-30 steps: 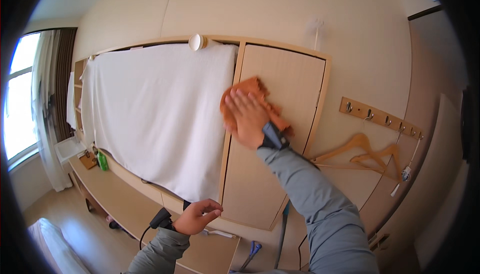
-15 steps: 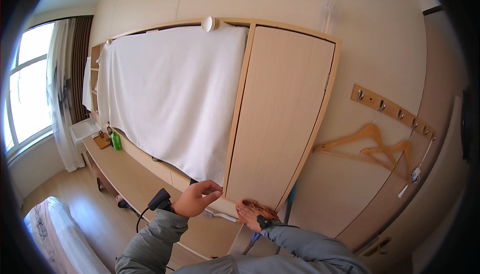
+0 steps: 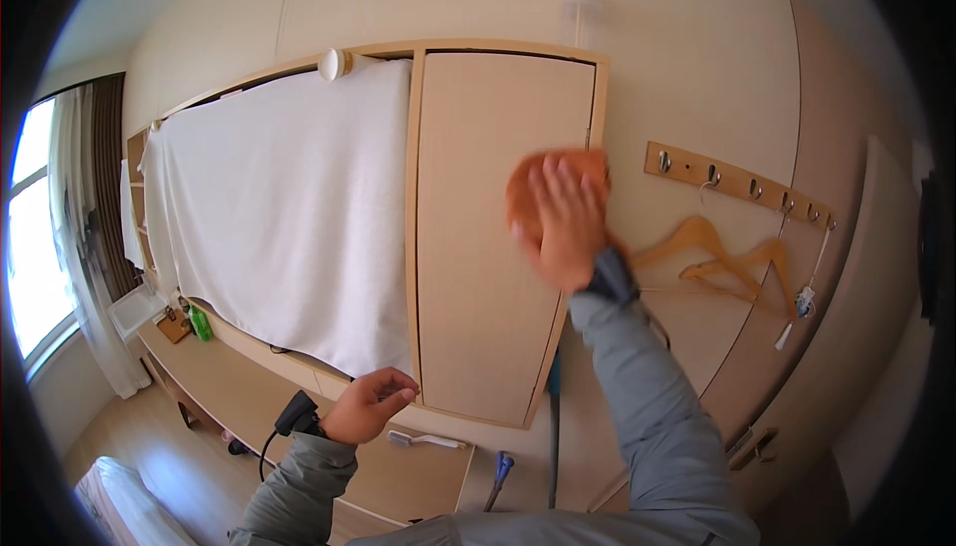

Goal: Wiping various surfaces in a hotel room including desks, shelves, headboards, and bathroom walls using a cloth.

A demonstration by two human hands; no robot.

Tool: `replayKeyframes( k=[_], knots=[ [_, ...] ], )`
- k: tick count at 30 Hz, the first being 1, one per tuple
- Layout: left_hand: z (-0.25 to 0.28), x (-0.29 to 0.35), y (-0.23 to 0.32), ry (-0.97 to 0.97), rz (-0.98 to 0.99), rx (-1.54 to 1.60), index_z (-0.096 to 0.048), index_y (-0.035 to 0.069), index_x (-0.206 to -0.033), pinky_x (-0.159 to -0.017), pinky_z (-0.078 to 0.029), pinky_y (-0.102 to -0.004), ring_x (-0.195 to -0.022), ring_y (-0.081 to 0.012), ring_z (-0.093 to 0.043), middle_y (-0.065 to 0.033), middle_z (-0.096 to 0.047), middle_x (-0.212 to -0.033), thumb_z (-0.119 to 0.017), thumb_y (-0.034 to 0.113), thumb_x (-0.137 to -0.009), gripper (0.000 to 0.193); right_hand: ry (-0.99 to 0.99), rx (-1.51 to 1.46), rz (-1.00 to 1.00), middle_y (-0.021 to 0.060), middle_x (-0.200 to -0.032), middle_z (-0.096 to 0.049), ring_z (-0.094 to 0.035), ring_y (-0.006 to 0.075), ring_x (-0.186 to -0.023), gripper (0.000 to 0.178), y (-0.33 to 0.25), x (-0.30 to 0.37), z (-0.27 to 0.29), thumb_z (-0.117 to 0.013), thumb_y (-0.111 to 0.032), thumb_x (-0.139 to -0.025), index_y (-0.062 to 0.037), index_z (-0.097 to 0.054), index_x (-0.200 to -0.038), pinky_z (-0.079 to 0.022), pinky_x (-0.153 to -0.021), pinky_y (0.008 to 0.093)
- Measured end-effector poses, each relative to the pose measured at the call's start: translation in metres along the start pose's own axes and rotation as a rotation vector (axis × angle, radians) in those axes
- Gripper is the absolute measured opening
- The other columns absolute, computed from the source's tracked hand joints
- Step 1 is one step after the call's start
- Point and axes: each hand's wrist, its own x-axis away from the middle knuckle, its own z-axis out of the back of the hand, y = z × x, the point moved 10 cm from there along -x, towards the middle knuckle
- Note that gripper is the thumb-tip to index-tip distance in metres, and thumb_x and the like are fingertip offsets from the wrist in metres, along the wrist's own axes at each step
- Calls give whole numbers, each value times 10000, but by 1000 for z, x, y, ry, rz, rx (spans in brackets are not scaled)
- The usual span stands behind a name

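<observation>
My right hand (image 3: pixel 568 222) presses an orange cloth (image 3: pixel 528 182) flat against the upper right part of a pale wood cabinet door (image 3: pixel 488 247). Its fingers lie extended over the cloth, slightly blurred. Low on the left, my left hand (image 3: pixel 370 407) hovers by the cabinet's bottom edge, fingers curled in toward the thumb, with nothing visible in them. A white cloth (image 3: pixel 289 207) hangs over the wide section to the left of the door. At its top edge sits a round white knob-like piece (image 3: pixel 335 65).
Under the cabinet runs a long desk (image 3: pixel 269 387) bearing a white-handled brush (image 3: pixel 426 439) and a green bottle (image 3: pixel 200 324). Wooden hangers (image 3: pixel 697 237) hang from a hook rail (image 3: pixel 732 182) on the right. Long-handled tools (image 3: pixel 554 426) lean below the door.
My right hand and the orange cloth have gone from the cabinet's bottom edge up to the upper right of the door. My left hand stays low and curled. The view has shifted right.
</observation>
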Motion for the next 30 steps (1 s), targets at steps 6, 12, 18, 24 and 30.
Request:
replayKeyframes(
  k=[6, 12, 18, 24, 30],
  knots=[
    [-1, 12, 1, 7, 38, -11, -638, -26, -1110, -948, -488, -308, -1017, -149, -619, -71, -687, -1049, -607, 103, -1008, 168, 494, -264, -137, 248, -1489, -487, -422, 373, -1421, 701, 80, -98, 59, -665, -335, -919, 55, -453, -1461, -316, -1179, 457],
    [10, 28, -13, 66, 87, 56, -634, -14, -1089, -944, -483, -308, -1012, -155, -618, -69, -683, -1041, -597, 100, -1008, 145, 413, -1254, -607, 91, -1259, -630, -576, 177, -1150, 585, 167, -102, 7, -532, -455, -1037, 33, -559, -1358, -440, -1025, 301],
    [-1, 33, -30, 58, 148, 122, -625, 5, -1081, -957, -479, -311, -1021, -156, -621, -63, -681, -1035, -597, 115, -1014, 132, 331, -1578, -845, 41, -1231, -639, -591, 150, -1135, 558, 172, -48, -58, -457, -527, -1055, -66, -576, -1345, -466, -1003, 290],
    [-34, 27, -50, 5, 173, 173, -627, -8, -1087, -938, -495, -308, -1022, -155, -630, -67, -683, -1042, -588, 119, -1025, 147, 269, -1677, -924, 92, -1367, -574, -539, 167, -1240, 678, 121, 72, -103, -352, -550, -1081, 1, -470, -1458, -408, -1072, 271],
    [-78, 16, -68, -93, 179, 166, -644, -21, -1083, -944, -497, -292, -1017, -141, -627, -67, -684, -1034, -613, 144, -1028, 177, 154, -1631, -1176, 50, -1373, -567, -538, 150, -1244, 640, 61, 201, -133, -311, -545, -1091, -41, -456, -1457, -425, -1077, 292]
  ],
)
